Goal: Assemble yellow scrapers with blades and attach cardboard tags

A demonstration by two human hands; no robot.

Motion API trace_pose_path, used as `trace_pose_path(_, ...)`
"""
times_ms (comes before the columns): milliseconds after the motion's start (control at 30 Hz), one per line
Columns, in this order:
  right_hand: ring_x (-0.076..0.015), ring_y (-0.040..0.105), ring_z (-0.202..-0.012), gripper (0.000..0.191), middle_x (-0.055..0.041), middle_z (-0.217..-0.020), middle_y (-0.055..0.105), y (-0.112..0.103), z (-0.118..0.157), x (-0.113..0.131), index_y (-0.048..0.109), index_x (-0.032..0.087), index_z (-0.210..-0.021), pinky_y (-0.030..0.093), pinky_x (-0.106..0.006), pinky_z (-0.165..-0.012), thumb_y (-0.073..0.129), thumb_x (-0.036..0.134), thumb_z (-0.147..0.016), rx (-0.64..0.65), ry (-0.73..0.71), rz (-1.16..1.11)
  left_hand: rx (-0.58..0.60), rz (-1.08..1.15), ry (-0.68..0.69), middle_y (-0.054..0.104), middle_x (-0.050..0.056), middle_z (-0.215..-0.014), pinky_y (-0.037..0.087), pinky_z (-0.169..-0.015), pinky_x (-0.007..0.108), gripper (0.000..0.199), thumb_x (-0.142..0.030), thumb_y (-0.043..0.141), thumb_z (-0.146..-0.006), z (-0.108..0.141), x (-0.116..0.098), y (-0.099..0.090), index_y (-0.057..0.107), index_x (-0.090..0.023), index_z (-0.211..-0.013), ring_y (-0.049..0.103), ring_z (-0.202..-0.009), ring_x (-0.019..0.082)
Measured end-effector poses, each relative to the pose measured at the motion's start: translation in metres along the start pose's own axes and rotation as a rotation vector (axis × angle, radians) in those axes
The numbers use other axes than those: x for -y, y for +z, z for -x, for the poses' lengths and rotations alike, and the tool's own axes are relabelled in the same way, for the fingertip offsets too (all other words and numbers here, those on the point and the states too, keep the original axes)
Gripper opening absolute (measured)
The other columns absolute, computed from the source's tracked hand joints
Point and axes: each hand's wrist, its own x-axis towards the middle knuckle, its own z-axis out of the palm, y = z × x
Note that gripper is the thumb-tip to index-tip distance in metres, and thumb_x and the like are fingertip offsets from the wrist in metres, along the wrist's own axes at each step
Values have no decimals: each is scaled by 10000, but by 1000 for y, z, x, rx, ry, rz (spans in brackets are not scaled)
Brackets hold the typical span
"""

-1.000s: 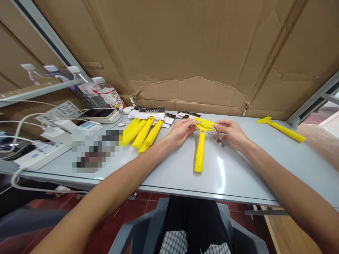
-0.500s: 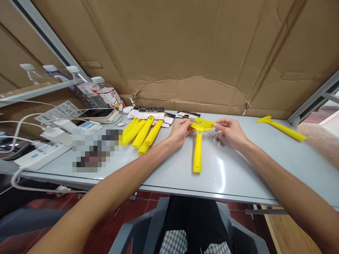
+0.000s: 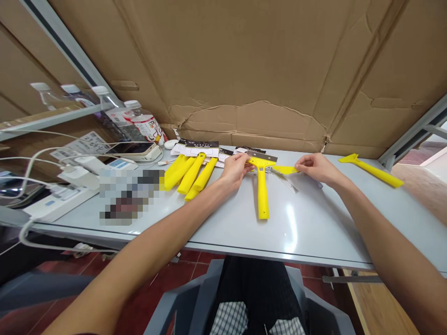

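Well, the person's left hand (image 3: 235, 170) pinches the head of a yellow plastic scraper (image 3: 262, 195), which lies on the grey tabletop (image 3: 314, 228) with its steel blade (image 3: 261, 156) at the far end. Just beside it, the right hand (image 3: 316, 168) grips a flat yellow piece (image 3: 284, 170). Yellow handles (image 3: 190, 174) lie further left; another yellow scraper (image 3: 370, 170) lies well right.

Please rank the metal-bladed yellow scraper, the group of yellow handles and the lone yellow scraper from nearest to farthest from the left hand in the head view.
From the left hand:
1. Yellow scraper with metal blade: just right, at the fingertips.
2. Group of yellow handles: to the left.
3. Lone yellow scraper: far right.
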Motion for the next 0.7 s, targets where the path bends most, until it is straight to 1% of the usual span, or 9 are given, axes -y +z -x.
trace_pose_path(100, -202, 660, -753, 111, -50, -826, 792, 5, 1, 2, 817, 214, -817, 474, -340, -728, 717, 244, -855, -17, -119, 247, 11, -1, 4, 679, 29, -814, 589, -810, 296, 162, -34, 714, -801, 0, 1, 0, 671, -166, -718, 626, -729, 118)
trace_pose_path(167, -201, 644, -732, 141, -49, -842, 797, 11, 3, 5, 820, 220, -821, 470, -358, -747, 689, 237, -872, -20, -182, 315, 25, -6, -2, 677, 27, -807, 586, -792, 287, 160, -35, 707, -805, 2, 2, 1, 672, -165, -719, 630, -734, 119)
trace_pose_path(200, -200, 639, -732, 156, -50, -863, 801, 14, 4, 7, 818, 221, -831, 471, -362, -754, 677, 254, -890, -38, -197, 305, 31, -13, -10, 677, 28, -801, 584, -780, 284, 161, -36, 701, -811, 3, 2, 2, 673, -164, -718, 634, -734, 121)
trace_pose_path(300, -202, 652, -804, 219, -60, -977, 812, 24, 8, 15, 802, 217, -879, 487, -350, -768, 650, 356, -954, -105, -190, 119, 49, -36, -37, 682, 32, -787, 578, -752, 274, 161, -44, 684, -839, 9, 5, 5, 688, -157, -725, 640, -729, 122)
trace_pose_path(367, -207, 672, -877, 242, -69, -1037, 809, 29, 10, 21, 797, 212, -925, 500, -336, -779, 667, 413, -962, -103, -178, -60, 71, -44, -47, 689, 34, -800, 577, -742, 265, 153, -47, 683, -852, 13, 7, 7, 701, -147, -737, 645, -730, 116)
trace_pose_path(400, -205, 674, -882, 249, -75, -1031, 804, 31, 11, 23, 796, 207, -942, 502, -330, -766, 689, 432, -952, -97, -170, -139, 84, -45, -49, 694, 36, -814, 579, -742, 260, 147, -48, 682, -857, 15, 8, 7, 709, -141, -747, 652, -738, 114)
trace_pose_path(500, -175, 637, -775, 277, -70, -892, 767, 36, 14, 29, 794, 189, -952, 478, -308, -675, 774, 458, -891, -64, -116, -303, 119, -48, -52, 716, 47, -842, 590, -773, 259, 137, -54, 682, -873, 18, 11, 8, 724, -131, -768, 675, -769, 115)
trace_pose_path(600, -141, 560, -668, 300, -35, -745, 697, 37, 16, 31, 787, 173, -915, 440, -294, -612, 856, 446, -813, -34, -72, -393, 133, -36, -54, 742, 65, -863, 601, -827, 276, 115, -65, 706, -882, 18, 12, 8, 738, -123, -788, 692, -793, 122)
trace_pose_path(700, -120, 502, -611, 294, -9, -674, 650, 37, 14, 28, 783, 164, -906, 419, -287, -584, 887, 407, -778, -31, -47, -458, 168, 17, -54, 761, 77, -923, 598, -889, 286, 50, -89, 762, -884, 16, 13, 7, 763, -103, -836, 693, -808, 115)
